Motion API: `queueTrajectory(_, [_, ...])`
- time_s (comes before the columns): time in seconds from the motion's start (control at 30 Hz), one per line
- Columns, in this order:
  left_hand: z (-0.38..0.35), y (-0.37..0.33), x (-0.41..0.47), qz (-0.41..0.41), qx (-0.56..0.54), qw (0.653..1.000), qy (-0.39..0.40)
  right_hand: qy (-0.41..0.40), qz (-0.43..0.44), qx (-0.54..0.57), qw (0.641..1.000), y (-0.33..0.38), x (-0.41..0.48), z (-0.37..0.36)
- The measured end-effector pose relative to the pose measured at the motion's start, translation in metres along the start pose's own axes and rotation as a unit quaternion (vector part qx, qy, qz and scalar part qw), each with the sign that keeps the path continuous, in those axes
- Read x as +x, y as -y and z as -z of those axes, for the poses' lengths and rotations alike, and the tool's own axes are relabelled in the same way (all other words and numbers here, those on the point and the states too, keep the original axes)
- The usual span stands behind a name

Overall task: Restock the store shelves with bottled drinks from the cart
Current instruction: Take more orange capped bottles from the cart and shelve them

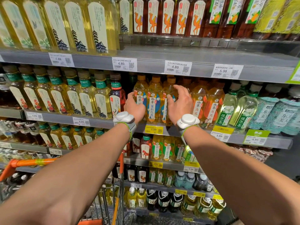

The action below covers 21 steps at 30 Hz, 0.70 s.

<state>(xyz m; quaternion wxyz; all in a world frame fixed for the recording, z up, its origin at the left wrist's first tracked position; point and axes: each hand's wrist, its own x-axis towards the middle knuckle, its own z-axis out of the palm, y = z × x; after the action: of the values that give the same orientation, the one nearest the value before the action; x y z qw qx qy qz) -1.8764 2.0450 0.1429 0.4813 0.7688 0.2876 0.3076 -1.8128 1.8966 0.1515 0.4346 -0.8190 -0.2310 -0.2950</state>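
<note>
Standing at the lower left, the orange-handled cart (pixel 24 162) holds capped bottles (pixel 17 177), and both bare forearms reach over it toward the middle shelf (pixel 100 122). Rows of green tea bottles (pixel 73 96) fill the left part of that shelf. Just right of them, the left hands-side wrist wears a white device (pixel 124 116), and the left hand (pixel 134 107) wraps the lower part of the first jasmine tea bottle (pixel 140 90), one digit lying up along its left side. The bottle stands upright at the shelf's front edge. Beside it, touching, stands a second jasmine tea bottle (pixel 154 101), above a yellow 3.99 price tag (pixel 153 129). The right hand (pixel 180 103) is wide, fingers spread and lightly bent, its thumb against the front of the third jasmine tea bottle (pixel 168 88) without closing round it. Orange-labelled oolong bottles (pixel 200 101) follow to the right, then pale brewed-tea bottles (pixel 227 108)
</note>
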Motion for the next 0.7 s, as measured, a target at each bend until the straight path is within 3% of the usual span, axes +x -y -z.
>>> queueTrajectory(0.27, [-0.002, 0.011, -0.001, -0.013, -0.038, 0.999, 0.000, -0.019, -0.010, 0.005, 1.000, -0.001, 0.004, 0.003])
queueTrajectory(0.53, [0.000, -0.007, -0.007, 0.024, 0.005, 1.000, 0.015, -0.037, -0.014, 0.056, 0.998, 0.005, -0.015, 0.005])
queueTrajectory(0.7, [-0.011, -0.019, -0.041, 0.030, 0.021, 0.999, -0.038, 0.027, -0.041, 0.092, 0.995, -0.013, -0.030, 0.027])
